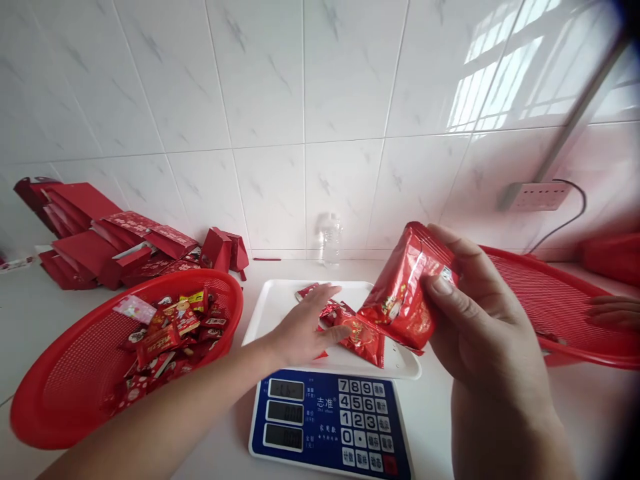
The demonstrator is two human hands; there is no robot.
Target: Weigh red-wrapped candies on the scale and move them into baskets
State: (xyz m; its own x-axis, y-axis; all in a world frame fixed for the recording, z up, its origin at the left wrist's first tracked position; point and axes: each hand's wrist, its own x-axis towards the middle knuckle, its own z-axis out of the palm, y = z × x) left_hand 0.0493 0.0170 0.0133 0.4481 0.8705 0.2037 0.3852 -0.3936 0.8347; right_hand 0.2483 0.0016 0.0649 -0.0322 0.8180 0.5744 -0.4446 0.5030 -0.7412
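My right hand [475, 313] is closed on a shiny red pouch [407, 290], held up above the white tray [280, 307] of a blue electronic scale [330, 423]. My left hand [305, 327] reaches over the tray with its fingers closed on small red candy packets [360, 337] lying there. Several more wrapped candies [170, 330] fill the round red basket [65, 393] to the left of the scale.
Red folded gift boxes [100, 240] are piled at the back left against the tiled wall. A clear plastic bottle [331, 240] stands behind the scale. A second red basket [565, 300] sits at the right, with another person's hand [615, 313] on its rim. A power strip [543, 197] hangs on the wall.
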